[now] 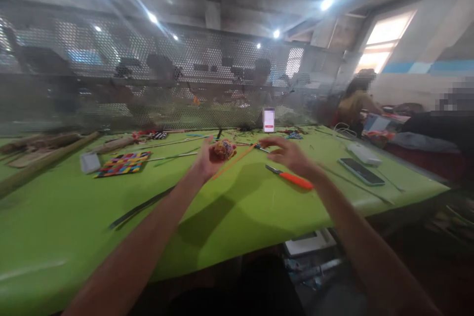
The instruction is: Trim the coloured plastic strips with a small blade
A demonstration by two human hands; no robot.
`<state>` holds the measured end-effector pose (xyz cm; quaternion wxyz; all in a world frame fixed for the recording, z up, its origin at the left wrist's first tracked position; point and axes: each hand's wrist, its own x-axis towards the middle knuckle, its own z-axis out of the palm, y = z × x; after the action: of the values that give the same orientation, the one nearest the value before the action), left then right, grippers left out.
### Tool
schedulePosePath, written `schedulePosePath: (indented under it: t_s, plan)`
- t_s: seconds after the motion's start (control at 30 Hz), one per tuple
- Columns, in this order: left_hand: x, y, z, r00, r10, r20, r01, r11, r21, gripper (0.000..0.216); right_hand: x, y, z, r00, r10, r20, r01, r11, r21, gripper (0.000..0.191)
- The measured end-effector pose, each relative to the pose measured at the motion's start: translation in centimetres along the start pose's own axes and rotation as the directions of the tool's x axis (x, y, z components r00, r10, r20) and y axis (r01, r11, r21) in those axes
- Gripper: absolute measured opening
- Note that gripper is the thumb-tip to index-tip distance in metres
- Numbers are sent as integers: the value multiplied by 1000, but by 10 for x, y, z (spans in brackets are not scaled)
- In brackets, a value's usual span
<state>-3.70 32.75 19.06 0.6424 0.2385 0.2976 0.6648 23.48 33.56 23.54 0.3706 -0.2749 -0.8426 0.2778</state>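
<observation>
A small multicoloured woven ball (224, 149) rests in my left hand (207, 159), whose fingers curl around it. From beneath the ball a thin orange strip (237, 161) slants up to the right, its far end close to the fingertips of my right hand (291, 154). The fingers of that hand are curved and apart, and I see nothing between them. Below it, on the green tabletop (237, 237), lies a knife-like tool with an orange handle (297, 180) and a dark metal tip. Part of the ball is hidden by my left fingers.
Left lie a colourful woven mat (125, 164), a clear plastic box (90, 162) and a bamboo pole (48, 163). A dark strip (142, 207) passes under my left forearm. A lit phone (269, 120) stands behind; another phone (361, 171) and a white power strip (363, 154) lie right. A person (357, 98) sits beyond.
</observation>
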Motion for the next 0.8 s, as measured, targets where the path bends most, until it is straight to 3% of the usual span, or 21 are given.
schedulePosePath:
  t_s: [0.1, 0.17, 0.27, 0.43, 0.53, 0.6, 0.67, 0.73, 0.8]
  plan:
    - [-7, -4, 4, 997, -48, 67, 46, 998, 35, 49, 38, 3, 55, 973, -175, 149, 201, 962, -185, 69]
    - [-10, -6, 6, 990, -82, 114, 75, 995, 67, 51, 52, 10, 78, 955, -207, 213, 258, 934, -246, 72]
    - [-10, -8, 5, 982, -110, 152, 94, 989, 110, 54, 58, 23, 90, 966, -203, 160, 244, 920, -306, 64]
    - [-2, -10, -7, 990, -86, 115, 67, 985, 161, 49, 50, 35, 86, 978, -207, 0, 200, 946, -254, 59]
    - [5, -8, -18, 999, -25, 47, 14, 977, 212, 43, 44, 45, 65, 987, -143, -77, 122, 966, -230, 58]
    - [11, -5, -25, 999, 33, -9, -29, 965, 260, 39, 42, 57, 36, 987, -59, -149, 19, 967, -252, 58]
    - [16, -2, -31, 995, 85, -42, -68, 949, 309, 32, 40, 70, -4, 971, 54, -234, -126, 944, -304, 54]
    - [19, -1, -35, 991, 124, -53, -97, 929, 358, 24, 36, 83, -50, 935, 208, -286, -308, 878, -367, 37]
    - [21, 0, -37, 987, 153, -49, -120, 906, 405, 16, 30, 92, -93, 898, 254, -360, -394, 830, -396, 23]
